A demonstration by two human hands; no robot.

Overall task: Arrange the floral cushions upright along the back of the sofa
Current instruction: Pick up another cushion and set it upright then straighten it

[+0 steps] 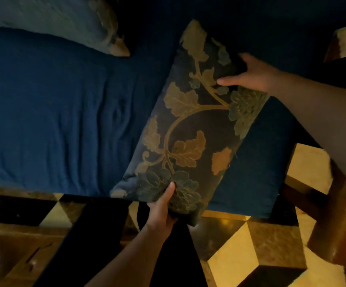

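While my left hand pinches the dark leaf-patterned fabric cushion at the blue sofa seat's front edge, my right hand clasps its far end.

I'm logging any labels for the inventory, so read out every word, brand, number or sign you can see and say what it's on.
None: no readable text anywhere.
The dark floral rectangular cushion held in both hands, the second floral cushion, the blue fabric sofa seat and the patterned tile floor show only patterns.
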